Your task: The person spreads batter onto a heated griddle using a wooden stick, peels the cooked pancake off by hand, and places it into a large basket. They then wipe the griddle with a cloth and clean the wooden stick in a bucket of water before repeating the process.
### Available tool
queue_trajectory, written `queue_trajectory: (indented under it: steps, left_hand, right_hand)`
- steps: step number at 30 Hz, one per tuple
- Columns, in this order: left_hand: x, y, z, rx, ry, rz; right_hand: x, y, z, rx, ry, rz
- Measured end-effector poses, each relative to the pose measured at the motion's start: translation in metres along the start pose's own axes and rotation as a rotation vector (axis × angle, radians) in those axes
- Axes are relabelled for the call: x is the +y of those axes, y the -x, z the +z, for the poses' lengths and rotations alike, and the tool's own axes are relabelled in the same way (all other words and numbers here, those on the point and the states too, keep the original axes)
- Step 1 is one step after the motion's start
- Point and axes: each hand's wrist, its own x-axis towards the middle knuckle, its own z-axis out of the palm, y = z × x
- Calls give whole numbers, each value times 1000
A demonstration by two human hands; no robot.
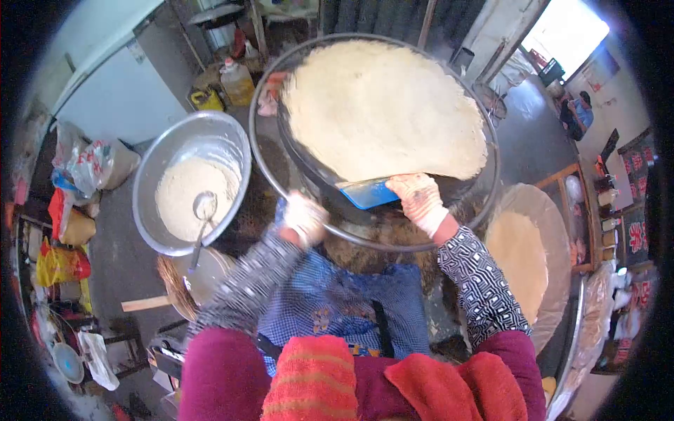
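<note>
"At the near edge of the pale round sheet of batter (386, 105), what is the right hand (419, 200) doing?"

"Gripping a flat blue rectangular scraper (372, 196), fingers closed on its right end. The blade extends leftward from them, its long axis running roughly sideways across the body."

"And the sheet?"

"Just beyond the blade, on the dark round griddle (305, 154), spreading away from the person and to both sides."

"Which hand is nearer the scraper?"

"The right, since it holds it. The gloved left hand (305, 219) is off to the left, by the large metal ring (393, 247) around the griddle. It's blurred; I can't tell whether it's wide or closed, or touching the ring."
</note>
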Motion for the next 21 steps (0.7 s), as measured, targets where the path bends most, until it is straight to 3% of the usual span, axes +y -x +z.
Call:
queue_trajectory:
  steps: [1,3,4,5,6,7,8,10,12,13,14,15,16,17,18,19,20,21]
  left_hand:
    - [38,3,-20,-82,63,33]
    - [108,6,-45,114,382,-11]
    - [140,4,-48,225,527,69]
    - [167,10,-49,522,586,197]
    - [180,24,-69,182,535,389]
    - [187,45,-64,370,647,502]
    - [187,62,-57,579,785,496]
    - [155,83,-59,452,781,468]
    - [115,101,-59,424,834,294]
    - [91,111,-63,509,909,226]
    - [73,115,-62,464,892,173]
    - [58,122,-51,630,924,140]
    - [43,125,-49,641,969,95]
    - [33,133,-46,627,919,27]
    - [20,138,-45,590,896,-1]
    - [15,141,-25,648,859,-14]
    - [4,145,-28,623,909,-2]
    - [-2,147,-26,617,929,-30]
  right_hand:
    - [-3,-11,5,-15,17,21]
    - [-7,-36,18,-113,72,81]
    - [-10,-50,21,-196,112,122]
    - [-14,-64,21,-259,108,188]
    - [-17,-73,20,-257,119,186]
    - [-19,-81,19,-258,130,180]
    - [-21,-90,16,-256,140,173]
    - [-15,-103,33,-197,145,141]
    - [-15,-117,38,-200,148,158]
    - [-16,-129,37,-260,136,165]
    - [-21,-138,34,-239,141,183]
    - [-22,-143,31,-151,84,129]
    - [-19,-146,42,-34,-7,120]
    - [-35,-151,4,-185,3,152]
    - [-35,-154,2,-132,-20,111]
    - [-25,-156,37,118,12,99]
    - [-21,-160,48,133,0,87]
    - [-24,-167,43,-5,57,180]
